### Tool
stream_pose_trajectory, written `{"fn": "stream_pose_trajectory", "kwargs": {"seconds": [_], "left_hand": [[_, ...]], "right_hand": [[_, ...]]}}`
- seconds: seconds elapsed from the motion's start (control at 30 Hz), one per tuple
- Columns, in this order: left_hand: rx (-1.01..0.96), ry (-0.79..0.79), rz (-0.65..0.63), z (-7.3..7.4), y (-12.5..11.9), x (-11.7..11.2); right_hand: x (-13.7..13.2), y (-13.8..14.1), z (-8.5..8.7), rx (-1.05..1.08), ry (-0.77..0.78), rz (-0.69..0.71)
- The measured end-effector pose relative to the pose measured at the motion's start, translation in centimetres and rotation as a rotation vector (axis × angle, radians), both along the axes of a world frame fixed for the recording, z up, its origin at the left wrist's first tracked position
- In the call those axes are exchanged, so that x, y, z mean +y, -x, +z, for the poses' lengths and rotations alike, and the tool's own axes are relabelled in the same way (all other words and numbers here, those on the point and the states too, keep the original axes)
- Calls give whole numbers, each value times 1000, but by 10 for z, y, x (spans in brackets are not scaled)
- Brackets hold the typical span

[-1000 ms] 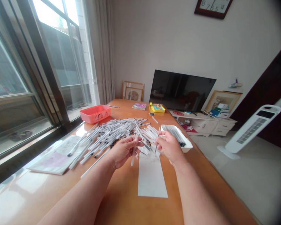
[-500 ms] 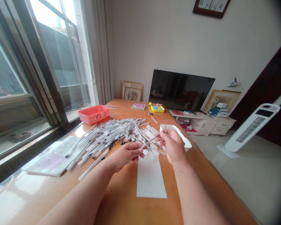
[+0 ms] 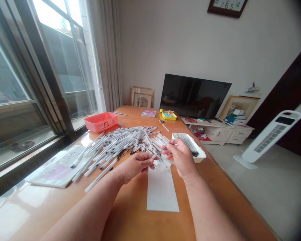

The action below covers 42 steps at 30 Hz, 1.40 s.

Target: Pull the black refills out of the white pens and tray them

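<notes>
Between my two hands runs a thin dark pen refill [image 3: 161, 151], tilted up to the right. The fingertips of my left hand [image 3: 136, 164] are pinched around its lower left end, where a pale piece shows. My right hand [image 3: 182, 155] pinches the upper right end between thumb and fingers. Beyond both hands spreads a heap of white pen barrels [image 3: 125, 140], many with black ends. A strip of white paper [image 3: 163, 195] lies below the hands, with small clear pieces on its far end, partly hidden. Right of my right hand, a white tray [image 3: 202, 154] contains dark-tipped pen parts.
A red plastic basket [image 3: 96, 125] stands at the left by the window. Near it lies a booklet [image 3: 56, 172] with barrels on one edge. A yellow box [image 3: 169, 116] and a colourful book [image 3: 148, 113] sit at the table's far end.
My right hand has moved slightly left and down along the refill, closer to my left hand. More of the white tray's contents now shows. The left hand stays nearly still.
</notes>
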<state>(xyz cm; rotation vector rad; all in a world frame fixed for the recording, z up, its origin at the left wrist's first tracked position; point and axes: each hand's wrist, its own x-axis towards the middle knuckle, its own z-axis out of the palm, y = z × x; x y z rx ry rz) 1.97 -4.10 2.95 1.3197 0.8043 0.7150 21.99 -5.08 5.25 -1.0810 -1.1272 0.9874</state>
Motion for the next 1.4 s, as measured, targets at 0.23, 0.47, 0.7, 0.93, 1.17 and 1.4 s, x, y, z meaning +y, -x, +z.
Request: {"fn": "stream_pose_trajectory", "kwargs": {"seconds": [0.23, 0.47, 0.7, 0.93, 1.17, 1.4], "left_hand": [[10, -37, -8, 1, 0, -1], [-12, -6, 21, 0, 1, 1], [-15, 6, 92, 1, 3, 5], [10, -21, 123, 2, 5, 7], [9, 8, 113, 0, 5, 7], [9, 9, 100, 1, 5, 7]], "right_hand": [[0, 4, -4, -50, 26, 54], [3, 3, -10, -177, 117, 120], [23, -11, -34, -675, 119, -117], [35, -9, -47, -1226, 174, -114], [40, -2, -45, -1377, 244, -102], [41, 2, -47, -1403, 257, -123]]}}
